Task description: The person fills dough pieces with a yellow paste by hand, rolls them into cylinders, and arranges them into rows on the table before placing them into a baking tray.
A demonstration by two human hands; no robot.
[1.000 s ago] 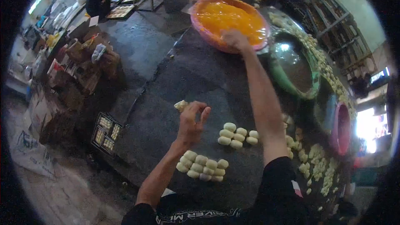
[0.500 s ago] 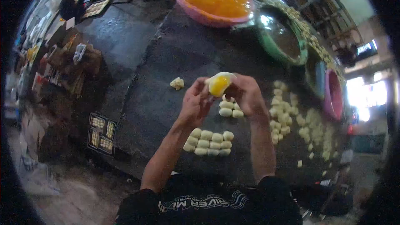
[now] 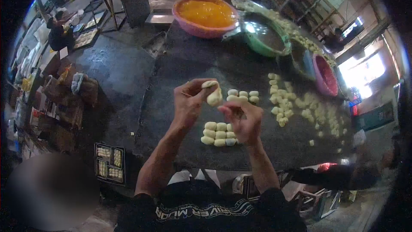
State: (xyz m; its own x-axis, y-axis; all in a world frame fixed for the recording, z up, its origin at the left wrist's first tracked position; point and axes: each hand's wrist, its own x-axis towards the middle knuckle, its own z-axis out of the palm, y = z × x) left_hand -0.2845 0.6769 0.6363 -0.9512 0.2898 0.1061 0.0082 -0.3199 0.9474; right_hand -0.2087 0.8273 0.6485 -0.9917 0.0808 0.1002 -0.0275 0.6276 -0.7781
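Note:
My left hand [image 3: 189, 101] holds a pale dough piece [image 3: 213, 94] up over the dark table, its fingers pinched on the folded top. Just right of the dough is my right hand [image 3: 242, 118], thumb and fingertips close together and a little apart from the piece; whether anything lies between them is too small to tell. Below my hands sits a block of dough balls in rows [image 3: 215, 134], partly covered by my right hand. A smaller group of dough balls [image 3: 243, 94] lies behind my right hand. No yellow filling shows on the held dough.
A pink basin of orange-yellow filling [image 3: 206, 13] stands at the table's far edge, beside a green basin [image 3: 266, 36] and a pink one [image 3: 325, 75]. Many loose dough pieces [image 3: 281, 101] are scattered at the right. A tray [image 3: 109, 163] is at lower left. A person [image 3: 60, 32] crouches far left.
The yellow filling that showed on the dough is now out of sight, and the dough looks folded closed. My right hand has come off the piece and lowered. The view has shifted.

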